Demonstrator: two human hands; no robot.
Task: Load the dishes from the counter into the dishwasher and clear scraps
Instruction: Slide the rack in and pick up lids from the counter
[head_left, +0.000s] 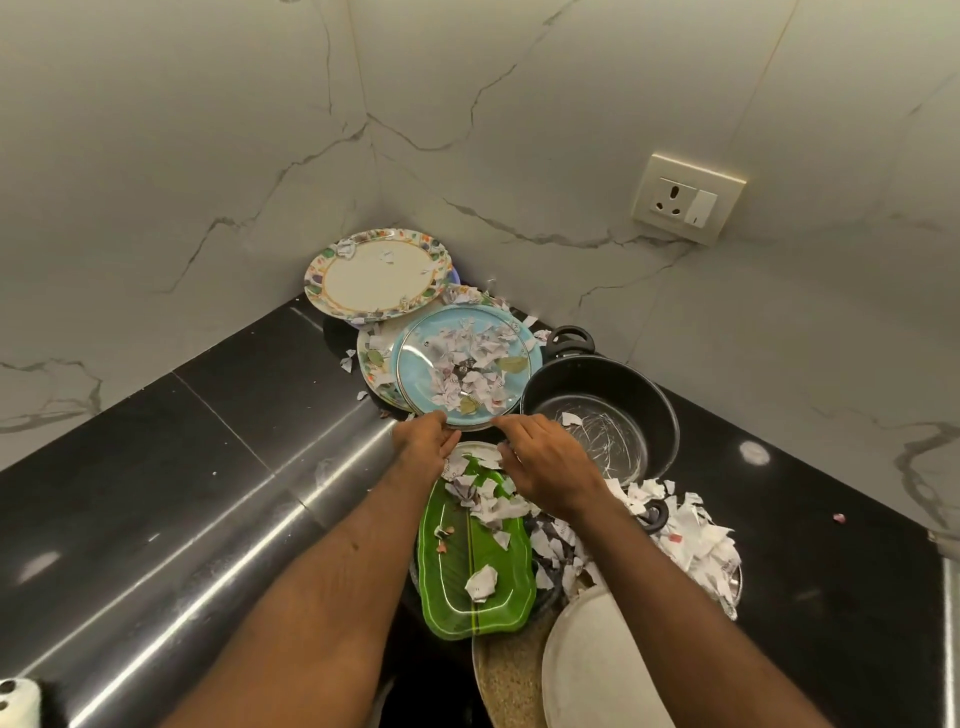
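Note:
A glass lid (415, 364) lies over a blue plate (522, 382), with torn paper scraps (470, 371) piled under the glass. My left hand (423, 441) grips the lid's near rim. My right hand (545, 460) touches that rim from the right, fingers curled over it. Below my hands sits a green leaf-shaped tray (475, 566) strewn with scraps. A black pot (602, 410) stands to the right with a scrap inside. A floral-rimmed plate (376, 273) leans in the corner.
The dishes stand on a black stone counter (171, 467) in a marble-walled corner. More paper scraps (691, 535) heap to the right over a steel dish. A white plate (597, 660) and a woven mat lie near me. A wall socket (685, 200) is at right.

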